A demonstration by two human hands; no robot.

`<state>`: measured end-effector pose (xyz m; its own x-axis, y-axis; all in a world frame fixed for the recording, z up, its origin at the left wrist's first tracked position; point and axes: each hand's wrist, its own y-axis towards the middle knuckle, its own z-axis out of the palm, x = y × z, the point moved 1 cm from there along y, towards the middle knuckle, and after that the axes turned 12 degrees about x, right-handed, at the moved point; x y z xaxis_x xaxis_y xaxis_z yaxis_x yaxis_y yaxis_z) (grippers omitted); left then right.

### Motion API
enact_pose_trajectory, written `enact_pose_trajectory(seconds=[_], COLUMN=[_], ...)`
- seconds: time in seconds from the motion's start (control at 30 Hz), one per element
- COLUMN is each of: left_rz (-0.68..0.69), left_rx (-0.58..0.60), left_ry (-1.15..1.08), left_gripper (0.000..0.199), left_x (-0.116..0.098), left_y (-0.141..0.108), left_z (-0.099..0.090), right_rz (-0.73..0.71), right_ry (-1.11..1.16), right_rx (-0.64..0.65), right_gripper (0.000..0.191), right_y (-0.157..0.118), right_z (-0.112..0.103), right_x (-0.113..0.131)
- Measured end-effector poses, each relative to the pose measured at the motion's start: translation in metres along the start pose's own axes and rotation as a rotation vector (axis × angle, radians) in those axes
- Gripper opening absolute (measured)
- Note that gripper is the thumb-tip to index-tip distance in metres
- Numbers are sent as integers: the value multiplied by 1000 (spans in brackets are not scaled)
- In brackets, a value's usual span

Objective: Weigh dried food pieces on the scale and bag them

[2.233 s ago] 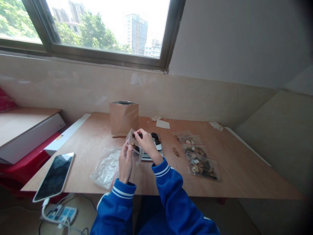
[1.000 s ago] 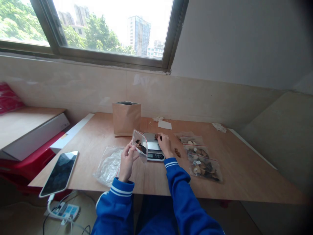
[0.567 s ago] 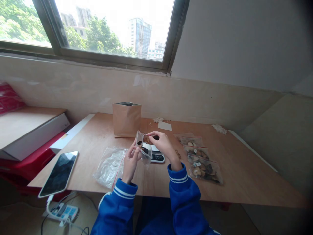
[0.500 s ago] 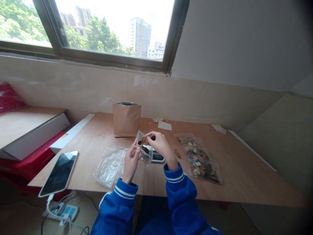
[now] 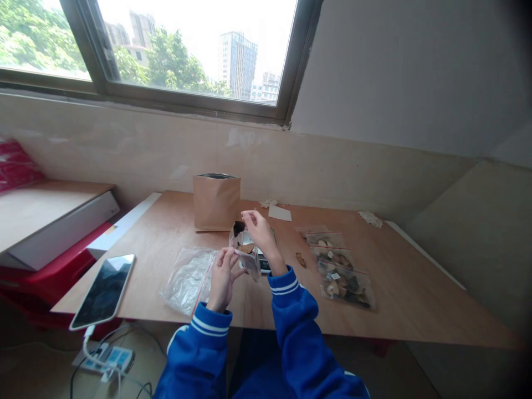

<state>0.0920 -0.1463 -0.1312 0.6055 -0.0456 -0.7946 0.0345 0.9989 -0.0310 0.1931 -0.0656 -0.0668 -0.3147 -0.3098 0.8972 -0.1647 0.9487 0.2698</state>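
Left hand (image 5: 222, 280) fingers curled, gripping side of small clear zip bag (image 5: 248, 261), dried pieces (image 5: 245, 249) inside, bag held up off table. Right hand (image 5: 260, 231) raised at bag mouth, fingers bunched, can't tell if holding anything. Digital scale (image 5: 262, 265) under both, mostly hidden. Crumpled plastic bag (image 5: 188, 281) just left; phone (image 5: 102, 291) further left. Right: row of zip bags (image 5: 344, 288), loose brown piece (image 5: 300, 259) beside them. Kraft pouch (image 5: 216, 202) upright at back.
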Motion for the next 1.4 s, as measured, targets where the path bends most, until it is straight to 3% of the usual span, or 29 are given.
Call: enact_pose_trajectory(seconds=[0.2,0.4,0.53,0.6,0.8,0.87,0.97,1.07,1.23,1.4], left_rz=[16,46,113,143,255,291,392,399,144,80], left_rx=[-40,-42,-42,-17,148,116,-28,-98,181,280], left_ry=[54,88,115,175,429,492,654,770,553,456], left_gripper=[39,39,33,29,31,29,26,47,69,59], left_x=[-1,-3,3,6,1,-2,-7,-10,-8,-9], left_y=[0,0,-2,-5,-14,-15,-13,-10,-5,-8], left_z=[-4,-5,-5,-3,2,-1,-10,-20,-30,-27], right_rz=[-84,-14,-12,-32,-30,-45,-49,-24,9,26], right_ry=[-5,61,116,128,140,160,249,352,567,684], right_rx=[11,2,203,215,-3,-49,-70,-20,54,51], right_gripper=[27,37,62,70,45,44,41,37,35,38], right_y=[-23,-64,-94,-103,-103,-102,-105,-108,-111,-112], right_z=[-12,-17,-4,3,-1,-9,-18,-18,-13,-13], right_x=[4,-15,-24,-25,-25,-24,-22,-22,-20,-18])
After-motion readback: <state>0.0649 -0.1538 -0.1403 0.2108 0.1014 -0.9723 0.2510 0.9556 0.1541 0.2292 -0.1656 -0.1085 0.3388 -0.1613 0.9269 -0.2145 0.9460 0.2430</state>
